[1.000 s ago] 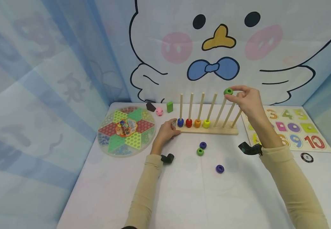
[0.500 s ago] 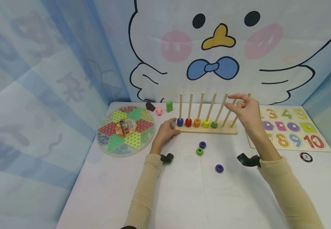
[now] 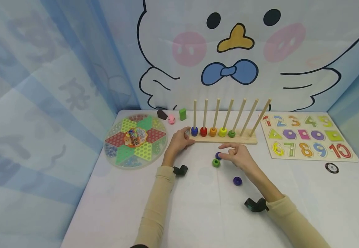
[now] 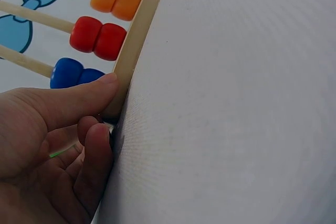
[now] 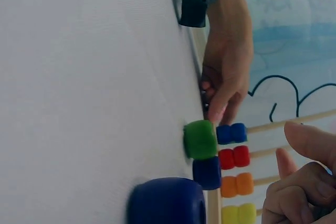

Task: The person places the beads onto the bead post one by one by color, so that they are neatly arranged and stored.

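My left hand (image 3: 178,141) grips the left end of a wooden bead rack (image 3: 244,139), its thumb on the base's edge beside blue beads (image 4: 68,73). Red beads (image 3: 203,131), orange beads (image 3: 213,132), yellow beads (image 3: 222,132) and a green bead (image 3: 231,133) sit at the bottoms of the following pegs; the last two pegs are bare. My right hand (image 3: 239,156) hovers in front of the rack, index finger and thumb apart by a dark blue bead (image 3: 217,156). A loose green bead (image 3: 215,163) lies against that one. Another dark blue bead (image 3: 237,181) rests nearer.
A round Chinese checkers board (image 3: 136,142) lies at the left. Behind it stand a dark block (image 3: 162,115), a pink pig (image 3: 171,119) and a green block (image 3: 183,114). At the right are a number puzzle board (image 3: 309,136) and a black-and-white disc (image 3: 331,168).
My right hand let the green bead go onto the fifth peg, then came down and left to the loose beads on the table. My left hand stayed on the rack.
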The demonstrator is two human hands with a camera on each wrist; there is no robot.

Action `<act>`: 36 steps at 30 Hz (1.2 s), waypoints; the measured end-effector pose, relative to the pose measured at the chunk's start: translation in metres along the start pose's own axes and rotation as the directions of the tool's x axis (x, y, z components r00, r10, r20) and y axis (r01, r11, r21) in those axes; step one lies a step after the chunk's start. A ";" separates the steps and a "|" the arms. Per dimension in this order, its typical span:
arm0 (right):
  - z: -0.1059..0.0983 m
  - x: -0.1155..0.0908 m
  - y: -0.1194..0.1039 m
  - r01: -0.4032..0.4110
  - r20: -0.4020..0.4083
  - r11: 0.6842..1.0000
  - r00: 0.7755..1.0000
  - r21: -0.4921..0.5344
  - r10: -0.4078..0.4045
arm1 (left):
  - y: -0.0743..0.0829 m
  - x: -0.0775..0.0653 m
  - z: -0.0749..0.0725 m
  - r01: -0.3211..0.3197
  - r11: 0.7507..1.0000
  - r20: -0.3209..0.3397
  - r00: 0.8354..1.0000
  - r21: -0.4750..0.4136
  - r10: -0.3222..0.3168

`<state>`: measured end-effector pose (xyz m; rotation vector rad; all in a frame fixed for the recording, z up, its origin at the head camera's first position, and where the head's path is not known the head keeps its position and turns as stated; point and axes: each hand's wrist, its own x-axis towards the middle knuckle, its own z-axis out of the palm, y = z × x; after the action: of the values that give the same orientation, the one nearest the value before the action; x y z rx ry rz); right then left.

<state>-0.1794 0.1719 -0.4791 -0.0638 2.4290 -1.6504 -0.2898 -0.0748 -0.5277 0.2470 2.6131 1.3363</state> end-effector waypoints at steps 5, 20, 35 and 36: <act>0.010 -0.001 0.011 -0.033 0.061 0.999 0.998 -0.034 0.035 | -0.001 0.000 0.000 -0.002 1.000 0.000 1.000 -0.005 0.002; 0.021 0.001 0.025 0.040 0.071 0.973 0.997 -0.228 -0.024 | 0.000 0.001 0.001 -0.001 1.000 0.001 1.000 -0.014 0.001; 0.026 -0.003 0.026 0.089 0.060 0.934 0.996 -0.345 -0.073 | 0.000 0.000 0.001 -0.011 1.000 -0.007 1.000 -0.006 0.011; 0.026 -0.003 0.026 0.090 0.056 0.934 0.996 -0.347 -0.075 | 0.000 0.000 0.001 -0.009 1.000 -0.006 1.000 -0.006 0.009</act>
<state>-0.1696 0.1586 -0.5119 -0.2541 2.6895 -1.2115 -0.2896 -0.0738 -0.5282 0.2539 2.6151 1.3501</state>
